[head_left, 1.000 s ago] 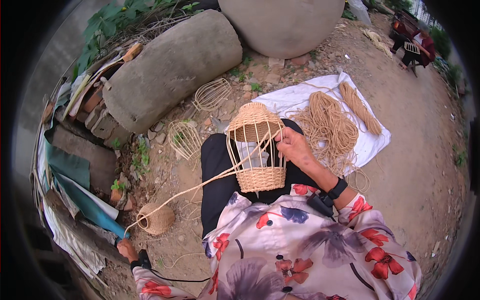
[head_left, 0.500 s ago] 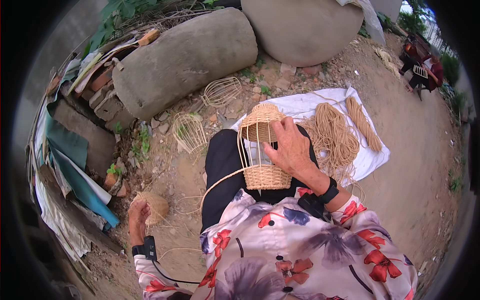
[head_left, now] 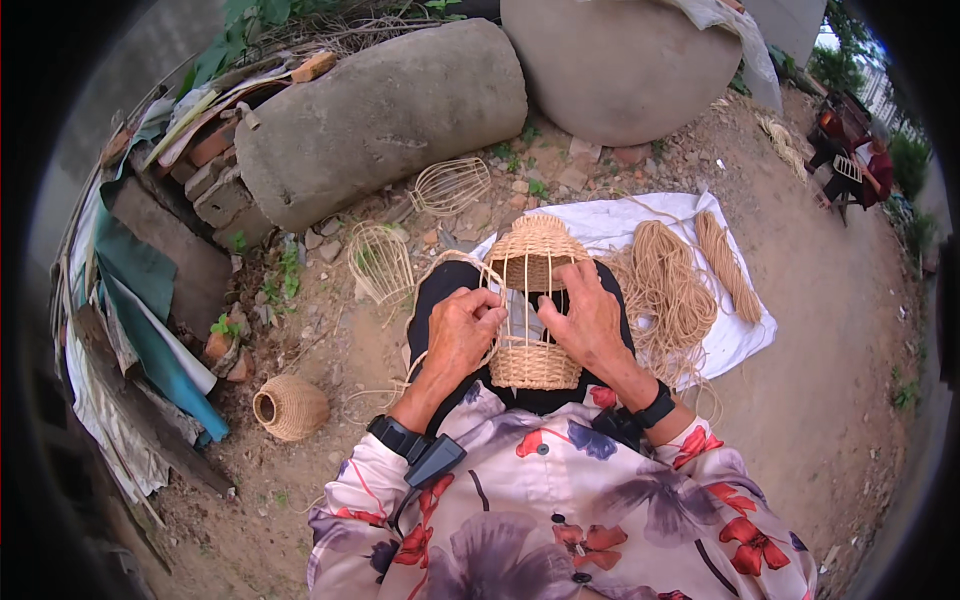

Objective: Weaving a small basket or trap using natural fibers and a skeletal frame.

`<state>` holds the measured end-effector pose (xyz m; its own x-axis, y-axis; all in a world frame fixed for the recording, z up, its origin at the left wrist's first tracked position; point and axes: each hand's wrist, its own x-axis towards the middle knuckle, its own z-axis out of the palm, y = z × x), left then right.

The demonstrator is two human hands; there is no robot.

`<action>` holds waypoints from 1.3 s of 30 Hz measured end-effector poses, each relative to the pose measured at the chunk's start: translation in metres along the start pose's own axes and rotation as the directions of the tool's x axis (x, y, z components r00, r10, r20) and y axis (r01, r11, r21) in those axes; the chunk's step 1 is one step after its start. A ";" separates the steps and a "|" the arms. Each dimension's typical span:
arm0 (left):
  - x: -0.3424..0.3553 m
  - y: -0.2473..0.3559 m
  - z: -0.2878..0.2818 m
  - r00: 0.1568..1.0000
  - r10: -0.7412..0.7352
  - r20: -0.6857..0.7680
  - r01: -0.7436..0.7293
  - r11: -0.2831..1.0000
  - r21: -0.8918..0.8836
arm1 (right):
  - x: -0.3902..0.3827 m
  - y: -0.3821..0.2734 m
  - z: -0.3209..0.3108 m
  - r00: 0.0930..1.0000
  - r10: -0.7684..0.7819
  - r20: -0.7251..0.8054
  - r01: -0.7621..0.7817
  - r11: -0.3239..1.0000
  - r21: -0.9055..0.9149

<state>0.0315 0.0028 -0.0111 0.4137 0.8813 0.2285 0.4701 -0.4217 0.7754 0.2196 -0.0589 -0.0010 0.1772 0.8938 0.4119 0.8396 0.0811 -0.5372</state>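
The half-woven basket (head_left: 535,366) rests at the lap, bare ribs joining its woven base and top. At the basket's left side, the left hand (head_left: 462,332) has its fingers pinched narrow on a looping strand (head_left: 451,254). At the basket's right side, the right hand (head_left: 585,318) reaches over the ribs, fingers bent; whether they grip one, I cannot tell. Right of the basket, cord (head_left: 662,285) lies on a white sheet (head_left: 735,345); left of it sits a small woven basket (head_left: 297,408).
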 end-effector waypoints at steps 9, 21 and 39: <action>0.002 0.006 0.002 0.999 0.026 -0.031 -0.029 0.996 -0.084 | -0.004 0.007 -0.005 0.999 -0.012 -0.048 0.017 0.994 0.106; 0.014 0.008 0.020 0.995 -0.009 -0.100 0.008 1.000 -0.009 | -0.006 0.007 -0.005 0.997 -0.029 -0.066 0.036 0.994 0.103; 0.002 -0.007 -0.011 0.879 -0.280 0.386 0.476 0.577 -0.664 | -0.009 0.045 -0.029 0.993 0.104 0.062 -0.119 0.917 0.381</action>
<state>0.0202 0.0101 -0.0094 0.5331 0.8102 -0.2436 -0.0499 0.3175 0.9469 0.2705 -0.0757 -0.0072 0.2311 0.9229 0.3079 0.5533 0.1356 -0.8218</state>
